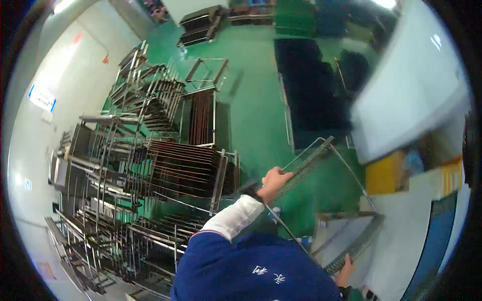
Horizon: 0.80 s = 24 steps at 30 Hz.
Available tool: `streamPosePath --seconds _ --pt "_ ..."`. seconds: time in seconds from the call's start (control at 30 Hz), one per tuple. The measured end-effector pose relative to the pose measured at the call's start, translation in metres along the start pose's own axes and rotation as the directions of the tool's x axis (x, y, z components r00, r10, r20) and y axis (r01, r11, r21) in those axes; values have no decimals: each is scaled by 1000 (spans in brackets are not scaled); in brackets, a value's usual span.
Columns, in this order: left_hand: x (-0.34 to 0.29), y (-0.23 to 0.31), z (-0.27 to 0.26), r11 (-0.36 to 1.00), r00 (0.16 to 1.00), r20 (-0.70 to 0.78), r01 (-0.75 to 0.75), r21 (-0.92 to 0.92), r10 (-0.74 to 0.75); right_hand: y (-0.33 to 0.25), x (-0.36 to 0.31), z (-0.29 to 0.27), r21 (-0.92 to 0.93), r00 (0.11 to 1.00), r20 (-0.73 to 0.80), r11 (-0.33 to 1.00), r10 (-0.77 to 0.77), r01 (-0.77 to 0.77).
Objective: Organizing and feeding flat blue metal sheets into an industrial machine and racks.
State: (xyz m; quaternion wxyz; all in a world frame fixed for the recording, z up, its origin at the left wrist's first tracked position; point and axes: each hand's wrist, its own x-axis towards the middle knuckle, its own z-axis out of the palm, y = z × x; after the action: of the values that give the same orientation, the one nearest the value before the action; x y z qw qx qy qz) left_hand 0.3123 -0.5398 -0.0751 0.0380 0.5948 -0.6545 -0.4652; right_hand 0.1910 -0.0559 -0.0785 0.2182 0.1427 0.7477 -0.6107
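Note:
A metal rack frame [350, 174] with two slotted, toothed side bars joined by thin rods is held in front of me, tilted. My left hand [275, 183] is closed round the farther slotted bar [307, 168], near its left end. At the lower right, my right hand [345, 274] grips the nearer slotted bar [357, 246]; its fingers are partly hidden by the bar and the picture's edge. The middle of the frame is open, and the green floor shows through it.
Many slotted metal racks [188, 168] stand crowded along the left wall [65, 65]. More dark racks [198, 22] lie at the far end. Large dark panels [307, 90] are beyond the frame. A blurred white surface [406, 95], a yellow box [380, 175] and a white table [406, 220] are at right.

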Motion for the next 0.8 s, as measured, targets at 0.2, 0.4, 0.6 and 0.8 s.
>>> streamPosePath --seconds 0.2,0.4,0.6,0.8 --pt "49 -89 -97 900 956 -270 -17 -435 -112 -68 81 133 -195 944 173 930 -280 312" --pt "60 -81 -168 672 937 -291 -90 -735 -194 -159 125 270 -271 844 329 814 -424 514" --pt "120 -71 -222 487 881 -381 -211 -848 -281 -231 170 440 -108 755 541 859 -371 501" --pt "154 -20 -298 396 836 -369 -203 -895 -407 -305 175 625 -161 607 711 759 -355 631"
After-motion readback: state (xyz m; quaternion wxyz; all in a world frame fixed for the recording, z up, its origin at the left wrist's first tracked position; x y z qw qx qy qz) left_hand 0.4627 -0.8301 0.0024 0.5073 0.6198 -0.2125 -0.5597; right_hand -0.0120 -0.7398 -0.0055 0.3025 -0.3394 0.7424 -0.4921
